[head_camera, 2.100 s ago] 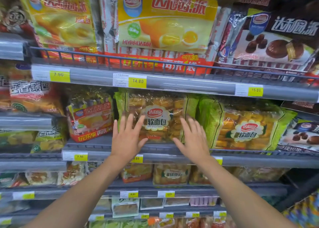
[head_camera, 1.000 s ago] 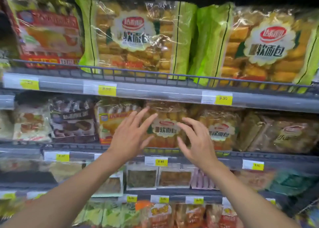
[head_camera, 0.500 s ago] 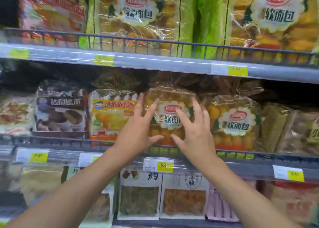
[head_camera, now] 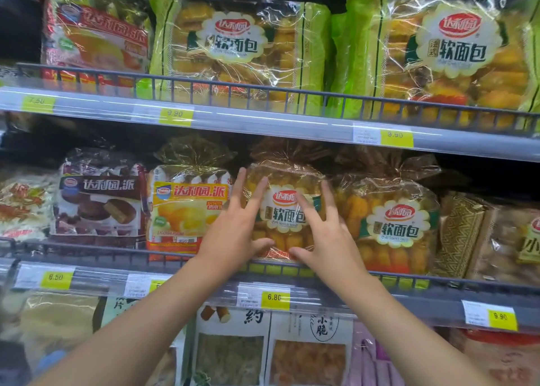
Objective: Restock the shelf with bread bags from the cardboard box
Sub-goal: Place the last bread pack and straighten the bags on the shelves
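Left hand (head_camera: 233,231), right hand (head_camera: 324,236) spread flat on bread bag (head_camera: 287,210), wedged between neighbouring packs.

My left hand (head_camera: 233,228) and right hand (head_camera: 330,233) are bare, with slim, smooth fingers; the nails are too small to make out. My left forearm (head_camera: 140,333) and right forearm (head_camera: 409,342) are bare as well, slender and smooth along all the length that shows, from the wrists to the bottom edge of the view.
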Demonstrator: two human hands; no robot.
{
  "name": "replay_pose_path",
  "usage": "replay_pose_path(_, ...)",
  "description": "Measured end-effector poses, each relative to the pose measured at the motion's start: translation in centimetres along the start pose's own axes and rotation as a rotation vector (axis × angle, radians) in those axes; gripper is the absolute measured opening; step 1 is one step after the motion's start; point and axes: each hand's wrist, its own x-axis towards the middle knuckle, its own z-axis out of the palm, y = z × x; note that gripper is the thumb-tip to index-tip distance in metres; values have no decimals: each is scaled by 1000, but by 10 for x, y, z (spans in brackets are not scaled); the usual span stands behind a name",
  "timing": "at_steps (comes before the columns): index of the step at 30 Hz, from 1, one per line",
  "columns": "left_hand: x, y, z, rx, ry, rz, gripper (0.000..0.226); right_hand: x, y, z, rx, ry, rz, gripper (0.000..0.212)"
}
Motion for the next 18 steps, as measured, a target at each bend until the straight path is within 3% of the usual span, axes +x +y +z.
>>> replay_pose_path(18, -1, 5, 5, 13, -27, -10, 123, 10, -4, 8, -23, -56, 40, 114)
